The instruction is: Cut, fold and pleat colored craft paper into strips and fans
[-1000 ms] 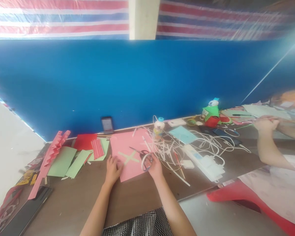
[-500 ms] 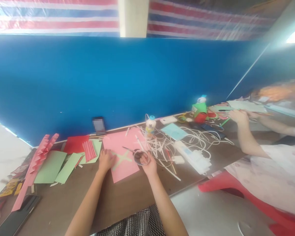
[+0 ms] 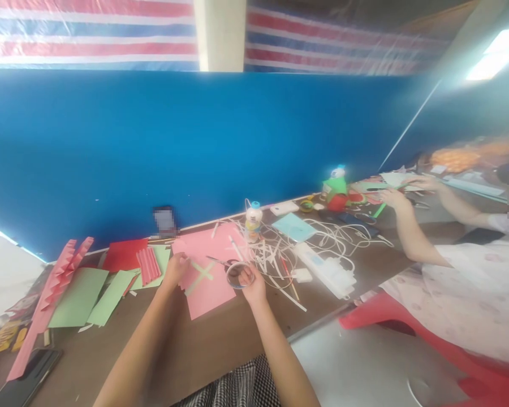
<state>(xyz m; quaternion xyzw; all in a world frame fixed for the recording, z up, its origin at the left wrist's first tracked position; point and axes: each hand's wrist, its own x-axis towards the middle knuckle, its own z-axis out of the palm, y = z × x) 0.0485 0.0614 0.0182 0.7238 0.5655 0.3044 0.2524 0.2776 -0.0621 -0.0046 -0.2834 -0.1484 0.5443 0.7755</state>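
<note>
A pink sheet of paper [image 3: 214, 299] lies on the brown table with pale green strips [image 3: 203, 273] crossed in an X on it. At its left edge is my left hand [image 3: 176, 270], its fingers curled in; what they may hold is hidden. My right hand [image 3: 255, 287] grips a pair of scissors [image 3: 215, 260] at the sheet's right side, blades pointing left over the paper. A pale ring like a tape roll [image 3: 239, 286] surrounds the scissors' handles by my fingers. Thin white paper strips [image 3: 268, 257] lie tangled just right of my right hand.
A glue bottle [image 3: 253, 217], light blue paper [image 3: 294, 226] and a white power strip [image 3: 326, 270] with cables stand to the right. Green sheets [image 3: 78, 297], folded pink paper [image 3: 148, 265] and a phone [image 3: 31, 376] lie left. A co-worker's arms [image 3: 411, 226] work at far right.
My left hand has drawn back from the green X to the pink sheet's left edge, its fingers curling. My right hand keeps the scissors in nearly the same place. The view has shifted slightly.
</note>
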